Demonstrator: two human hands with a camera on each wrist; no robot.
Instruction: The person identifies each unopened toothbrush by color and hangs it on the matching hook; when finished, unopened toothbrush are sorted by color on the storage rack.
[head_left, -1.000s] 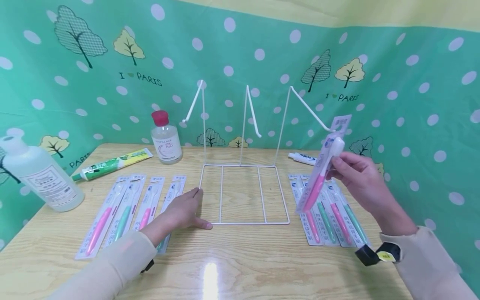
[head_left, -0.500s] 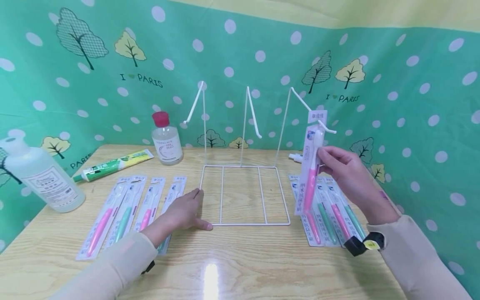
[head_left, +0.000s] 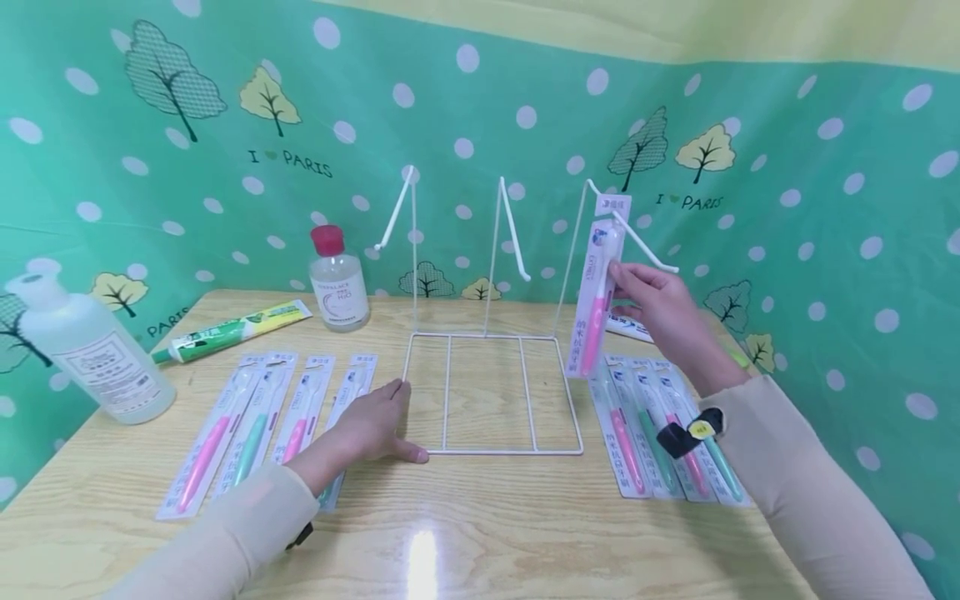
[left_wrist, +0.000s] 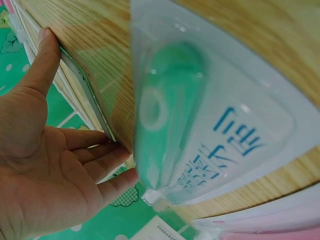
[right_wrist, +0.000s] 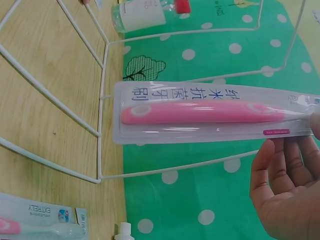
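My right hand point(head_left: 663, 315) pinches a packaged pink toothbrush point(head_left: 595, 321) by the edge of its clear blister pack. The pack hangs upright on the right prong point(head_left: 647, 248) of a white wire rack point(head_left: 495, 452), the prong passing through the hole at its top. In the right wrist view, the pink handle point(right_wrist: 200, 113) shows lengthwise, with thumb and fingers at the pack's far end. My left hand point(head_left: 375, 425) rests at the rack's front left corner, thumb and fingers spread against the frame. A packaged green toothbrush point(left_wrist: 172, 110) lies right beside it in the left wrist view.
Packaged pink and green toothbrushes lie in a row at left point(head_left: 197, 467) and another at right point(head_left: 628, 454). Behind the left row are a pump bottle point(head_left: 105, 358), a green-yellow toothpaste tube point(head_left: 232, 332) and a red-capped bottle point(head_left: 339, 287). A white tube point(head_left: 628, 327) lies behind the right hand.
My right hand has moved left and slid the pink toothbrush pack from the right prong's tip back along it toward the upright. My left hand has stayed at the rack's corner.
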